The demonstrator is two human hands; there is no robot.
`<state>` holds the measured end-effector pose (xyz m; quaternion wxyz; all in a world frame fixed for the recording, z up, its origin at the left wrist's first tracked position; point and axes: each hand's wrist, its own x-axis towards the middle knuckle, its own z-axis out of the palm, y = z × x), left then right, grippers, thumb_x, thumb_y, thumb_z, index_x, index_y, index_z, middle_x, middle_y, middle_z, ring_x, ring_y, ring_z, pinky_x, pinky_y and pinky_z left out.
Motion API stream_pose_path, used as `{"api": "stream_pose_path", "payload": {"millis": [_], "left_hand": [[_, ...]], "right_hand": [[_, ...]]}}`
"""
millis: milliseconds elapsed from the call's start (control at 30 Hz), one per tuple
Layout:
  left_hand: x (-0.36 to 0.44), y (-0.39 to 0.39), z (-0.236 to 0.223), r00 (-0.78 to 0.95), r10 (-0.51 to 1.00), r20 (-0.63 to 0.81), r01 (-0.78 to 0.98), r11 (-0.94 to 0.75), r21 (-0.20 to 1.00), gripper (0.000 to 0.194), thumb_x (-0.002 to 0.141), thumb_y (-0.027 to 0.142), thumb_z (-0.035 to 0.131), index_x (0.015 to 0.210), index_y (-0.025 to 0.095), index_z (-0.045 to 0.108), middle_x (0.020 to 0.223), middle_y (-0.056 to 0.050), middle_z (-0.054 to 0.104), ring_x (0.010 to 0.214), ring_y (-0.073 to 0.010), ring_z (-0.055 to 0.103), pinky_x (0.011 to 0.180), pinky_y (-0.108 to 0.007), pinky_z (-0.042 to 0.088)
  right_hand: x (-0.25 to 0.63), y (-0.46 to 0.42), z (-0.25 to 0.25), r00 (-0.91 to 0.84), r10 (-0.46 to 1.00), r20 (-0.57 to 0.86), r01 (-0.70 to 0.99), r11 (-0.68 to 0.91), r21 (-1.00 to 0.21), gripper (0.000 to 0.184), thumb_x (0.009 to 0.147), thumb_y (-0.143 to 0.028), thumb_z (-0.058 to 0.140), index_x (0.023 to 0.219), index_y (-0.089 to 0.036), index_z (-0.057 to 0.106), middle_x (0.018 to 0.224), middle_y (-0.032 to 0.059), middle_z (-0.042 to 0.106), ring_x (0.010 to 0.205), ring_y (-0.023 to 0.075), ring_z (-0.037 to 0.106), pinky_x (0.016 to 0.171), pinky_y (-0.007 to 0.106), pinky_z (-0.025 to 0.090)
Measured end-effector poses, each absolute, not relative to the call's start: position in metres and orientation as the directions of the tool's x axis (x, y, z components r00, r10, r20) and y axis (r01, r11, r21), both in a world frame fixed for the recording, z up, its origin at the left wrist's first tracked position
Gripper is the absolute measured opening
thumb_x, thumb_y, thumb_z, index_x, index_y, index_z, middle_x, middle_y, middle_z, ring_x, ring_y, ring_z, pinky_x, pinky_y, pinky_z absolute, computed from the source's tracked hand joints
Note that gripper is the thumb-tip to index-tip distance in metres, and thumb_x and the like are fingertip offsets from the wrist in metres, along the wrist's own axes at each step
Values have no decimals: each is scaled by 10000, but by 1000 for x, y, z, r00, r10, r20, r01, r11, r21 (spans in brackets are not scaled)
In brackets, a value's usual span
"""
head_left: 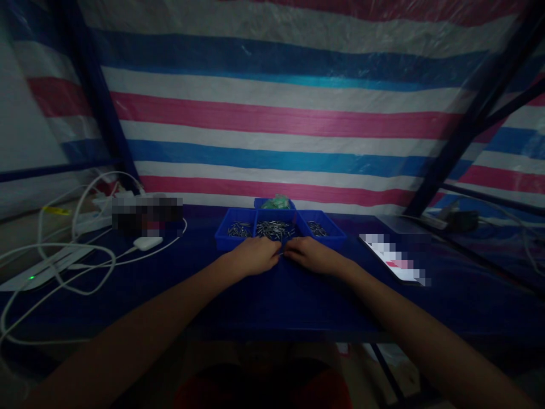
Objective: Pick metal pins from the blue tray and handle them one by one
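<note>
My left hand (258,254) is closed, with its fingertips pinched together at the front of the middle blue bin (276,215). Facing it, my right hand (310,254) is also closed, thumb and fingers together. The fingertips of both hands almost meet, and a thin pale sliver shows between them, too small to name. Thin shiny metal pieces (276,229) fill the middle bin. More metal pieces (239,229) lie in the left blue bin (221,230), and others (317,228) in the right blue bin (336,232).
Behind the bins, another blue bin (257,203) holds a greenish plastic bag (276,203). A lit phone (389,258) lies right on the blue table (281,307). White cables (93,289) and a white charger (148,243) spread over the left. Striped sheeting (272,122) hangs behind.
</note>
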<state>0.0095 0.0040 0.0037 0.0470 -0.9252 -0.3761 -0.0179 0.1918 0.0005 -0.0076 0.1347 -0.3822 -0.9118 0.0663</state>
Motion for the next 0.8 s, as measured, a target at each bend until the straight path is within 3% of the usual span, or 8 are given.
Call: {"api": "stream_pose_path", "payload": {"millis": [800], "left_hand": [[1,8,8,747,665,-2,664,-747,-38,237,804,342,393,906,188,542,779,-54,604,686,-177,558,561,-267,411]], "right_hand": [[193,1,-9,-704,674,224,640,739,-211,163,840,-215,413,823,-145,560,782,51,584,721,141,528,679,267,390]]}}
